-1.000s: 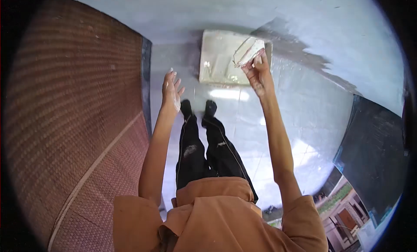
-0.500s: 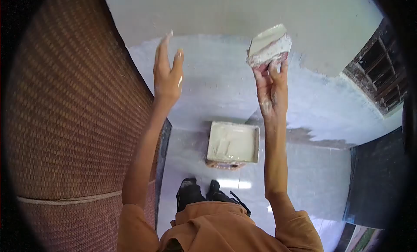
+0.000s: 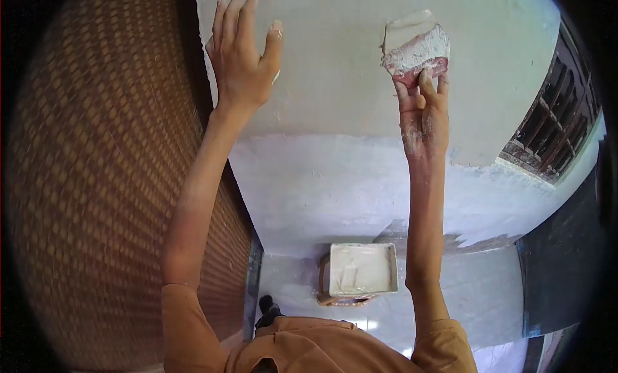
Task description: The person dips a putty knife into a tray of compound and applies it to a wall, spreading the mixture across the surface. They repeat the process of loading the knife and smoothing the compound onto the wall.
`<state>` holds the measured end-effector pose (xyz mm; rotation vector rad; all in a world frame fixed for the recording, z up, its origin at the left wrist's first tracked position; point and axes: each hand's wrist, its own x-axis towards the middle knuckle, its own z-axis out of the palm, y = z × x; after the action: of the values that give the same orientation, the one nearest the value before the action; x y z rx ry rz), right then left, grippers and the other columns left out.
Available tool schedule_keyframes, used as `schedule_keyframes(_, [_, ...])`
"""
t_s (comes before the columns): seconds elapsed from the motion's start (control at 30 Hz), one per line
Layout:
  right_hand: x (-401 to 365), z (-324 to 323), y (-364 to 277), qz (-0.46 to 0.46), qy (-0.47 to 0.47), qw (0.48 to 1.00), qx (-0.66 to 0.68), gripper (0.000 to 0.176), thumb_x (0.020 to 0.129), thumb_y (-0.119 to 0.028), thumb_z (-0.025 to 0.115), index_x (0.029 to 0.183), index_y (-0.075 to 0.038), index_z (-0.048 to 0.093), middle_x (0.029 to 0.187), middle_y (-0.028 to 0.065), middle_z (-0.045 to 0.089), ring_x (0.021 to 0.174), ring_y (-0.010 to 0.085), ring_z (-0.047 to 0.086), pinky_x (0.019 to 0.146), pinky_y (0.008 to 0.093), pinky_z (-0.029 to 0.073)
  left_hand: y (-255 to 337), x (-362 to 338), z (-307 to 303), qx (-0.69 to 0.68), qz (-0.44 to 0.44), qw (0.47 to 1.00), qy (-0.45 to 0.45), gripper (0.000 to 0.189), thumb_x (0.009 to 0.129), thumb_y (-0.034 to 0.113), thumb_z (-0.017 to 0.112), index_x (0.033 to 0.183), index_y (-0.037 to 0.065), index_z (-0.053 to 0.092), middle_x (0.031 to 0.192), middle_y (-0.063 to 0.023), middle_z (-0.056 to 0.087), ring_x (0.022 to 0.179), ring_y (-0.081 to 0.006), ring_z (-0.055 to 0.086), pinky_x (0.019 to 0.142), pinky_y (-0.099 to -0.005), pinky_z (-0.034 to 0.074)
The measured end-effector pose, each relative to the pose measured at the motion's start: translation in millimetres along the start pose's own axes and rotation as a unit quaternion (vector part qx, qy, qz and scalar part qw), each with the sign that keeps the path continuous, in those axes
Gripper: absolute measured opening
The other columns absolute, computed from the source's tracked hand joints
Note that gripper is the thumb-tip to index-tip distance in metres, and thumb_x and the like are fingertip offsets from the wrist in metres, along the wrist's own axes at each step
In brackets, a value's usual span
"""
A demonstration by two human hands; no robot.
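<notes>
My right hand is raised at the upper right, its fingers closed on the reddish edge of a flat scraper coated with white paste. The scraper is in front of the wall, whose upper part is greyish and lower part whiter. At the upper left my left hand is up with its fingers spread and nothing in it; some white paste sticks to its fingertips. Below both hands, a square tray of white paste rests on a small stand.
A brown woven panel runs along the left side. On the right are a barred window opening and a dark panel. Shiny floor tiles lie around the tray's stand, and a dark shoe shows near the bottom.
Both hands have moved upward, the right one with the scraper. My left hand's fingers look more spread. The view has shifted, so the tray and floor appear lower and more of the upper wall shows.
</notes>
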<state>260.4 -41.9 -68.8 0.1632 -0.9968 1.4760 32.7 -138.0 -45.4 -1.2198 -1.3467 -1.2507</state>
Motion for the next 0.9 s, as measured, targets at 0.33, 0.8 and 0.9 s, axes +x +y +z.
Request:
schedule_keyframes(0.33, [17, 31, 49, -0.06, 0.034, 0.997, -0.026, 0.038, 0.098, -0.005, 0.048, 0.134, -0.001, 0.037, 0.123, 0.0117, 0.052, 0.109, 0.0197, 0.057, 0.096, 0.0386, 0.053, -79, 19, 43, -0.036, 0.085, 0.995, 0.029, 0.055, 0.087, 0.027, 0.053, 0.14, 0.016, 0.044, 0.146, -0.0125, 0.039, 0.137, -0.0402, 0.029, 0.104, -0.0557, 0.026])
schedule_keyframes(0.8, [104, 67, 119, -0.495, -0.059, 0.728, -0.471, 0.036, 0.087, 0.011, 0.05, 0.118, -0.001, 0.062, 0.119, 0.0106, 0.065, 0.11, 0.0175, 0.06, 0.096, 0.0349, 0.047, -116, 51, 84, 0.03, 0.125, 0.99, 0.055, 0.055, 0.086, 0.025, 0.053, 0.139, 0.015, 0.045, 0.148, -0.0095, 0.037, 0.14, -0.0357, 0.026, 0.105, -0.0552, 0.024])
schedule_keyframes(0.9, [137, 74, 130, -0.605, -0.149, 0.551, -0.555, 0.047, 0.078, 0.007, 0.057, 0.121, -0.011, 0.063, 0.119, 0.0074, 0.065, 0.119, 0.0267, 0.058, 0.102, 0.0452, 0.042, -120, 60, 89, 0.022, 0.131, 0.987, 0.085, 0.055, 0.086, 0.025, 0.053, 0.139, 0.016, 0.045, 0.148, -0.0085, 0.037, 0.14, -0.0349, 0.026, 0.105, -0.0559, 0.022])
